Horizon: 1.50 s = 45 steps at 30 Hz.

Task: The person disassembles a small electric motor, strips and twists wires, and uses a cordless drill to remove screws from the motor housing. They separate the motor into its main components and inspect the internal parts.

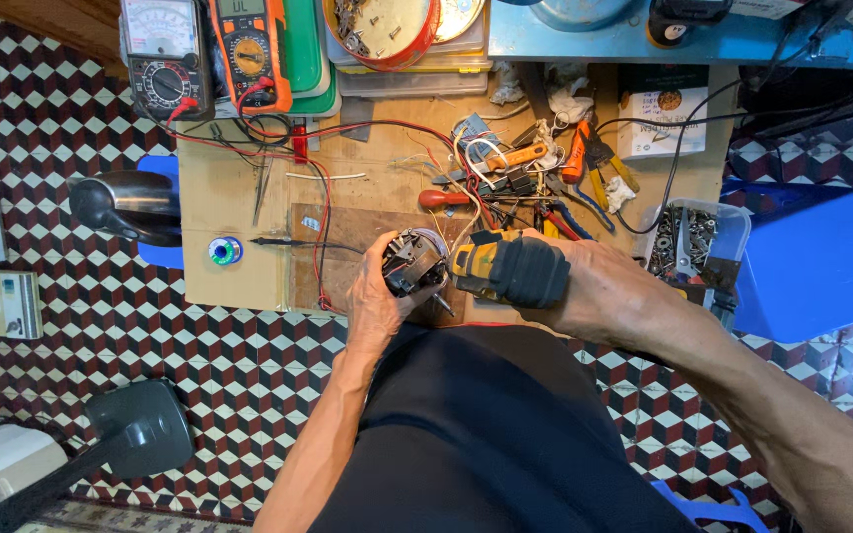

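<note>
My left hand (372, 296) grips a small round electric motor (413, 262) of dark metal with loose wires, held just above the near edge of the wooden workbench (229, 197). My right hand (594, 281) holds a yellow and black power screwdriver (510, 268), its nose pressed against the right side of the motor. Both hands sit close together over my lap.
Two multimeters (204, 54) with red and black leads stand at the back left. A soldering iron (293, 242), a solder spool (224, 251), a heap of screwdrivers and pliers (535, 173), a tub of screws (688, 237), a blue stool (812, 262) and a black kettle (125, 202) surround the bench.
</note>
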Each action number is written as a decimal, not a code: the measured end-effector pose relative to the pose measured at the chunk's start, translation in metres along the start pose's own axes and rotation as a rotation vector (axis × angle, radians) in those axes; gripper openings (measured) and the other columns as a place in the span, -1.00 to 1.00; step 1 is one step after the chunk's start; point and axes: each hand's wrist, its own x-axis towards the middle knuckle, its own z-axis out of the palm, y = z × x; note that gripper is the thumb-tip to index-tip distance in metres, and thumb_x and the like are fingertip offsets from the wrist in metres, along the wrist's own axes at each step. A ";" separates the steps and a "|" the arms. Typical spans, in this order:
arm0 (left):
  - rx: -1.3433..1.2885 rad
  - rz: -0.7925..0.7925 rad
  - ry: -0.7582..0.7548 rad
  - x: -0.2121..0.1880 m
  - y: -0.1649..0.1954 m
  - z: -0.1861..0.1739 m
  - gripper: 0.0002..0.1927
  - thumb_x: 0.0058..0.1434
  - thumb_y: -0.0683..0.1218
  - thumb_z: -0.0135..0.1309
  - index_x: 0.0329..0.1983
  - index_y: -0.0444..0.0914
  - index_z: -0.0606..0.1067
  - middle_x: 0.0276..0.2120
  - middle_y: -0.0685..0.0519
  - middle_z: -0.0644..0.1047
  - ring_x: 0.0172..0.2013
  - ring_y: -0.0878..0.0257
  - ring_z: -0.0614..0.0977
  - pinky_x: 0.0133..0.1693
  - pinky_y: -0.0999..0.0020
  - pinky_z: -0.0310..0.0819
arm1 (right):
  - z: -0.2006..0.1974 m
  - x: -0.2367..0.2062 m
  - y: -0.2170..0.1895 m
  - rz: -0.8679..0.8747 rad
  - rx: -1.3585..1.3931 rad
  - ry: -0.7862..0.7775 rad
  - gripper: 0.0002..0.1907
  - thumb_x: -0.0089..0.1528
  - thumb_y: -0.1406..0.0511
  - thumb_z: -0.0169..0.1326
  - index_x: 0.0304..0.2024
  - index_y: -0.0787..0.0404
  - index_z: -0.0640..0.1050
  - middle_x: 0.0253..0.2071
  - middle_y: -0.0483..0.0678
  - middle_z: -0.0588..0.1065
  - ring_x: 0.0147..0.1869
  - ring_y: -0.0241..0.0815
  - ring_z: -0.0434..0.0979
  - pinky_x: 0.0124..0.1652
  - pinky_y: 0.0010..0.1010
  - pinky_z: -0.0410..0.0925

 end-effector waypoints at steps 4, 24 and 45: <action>-0.010 -0.005 -0.020 0.000 -0.002 0.000 -0.09 -0.09 0.02 0.50 0.30 -0.13 0.29 0.02 -0.12 0.59 0.01 -0.06 0.65 -0.02 0.06 0.57 | -0.001 -0.001 -0.004 -0.023 -0.001 0.026 -0.70 0.14 0.16 0.14 -0.17 0.14 0.43 -0.48 -0.04 0.52 -0.44 -0.09 0.61 -0.35 -0.17 0.54; -0.026 0.016 -0.007 -0.002 -0.006 0.001 -0.05 -0.15 0.00 0.52 0.31 -0.12 0.29 0.06 -0.11 0.56 0.04 -0.04 0.64 0.01 0.07 0.56 | 0.004 -0.008 -0.009 -0.064 0.013 0.106 -0.67 0.16 0.16 0.11 -0.06 0.13 0.49 -0.43 -0.03 0.56 -0.42 -0.12 0.61 -0.33 -0.19 0.55; -0.060 0.037 0.046 0.000 -0.016 0.009 0.00 -0.19 0.01 0.54 0.32 -0.13 0.28 0.12 -0.13 0.53 0.11 -0.06 0.60 0.08 0.09 0.52 | 0.128 0.009 0.182 0.207 1.544 0.528 -0.62 0.17 0.39 0.15 0.05 0.35 0.55 -0.08 0.12 0.62 -0.38 -0.24 0.58 -0.34 -0.47 0.48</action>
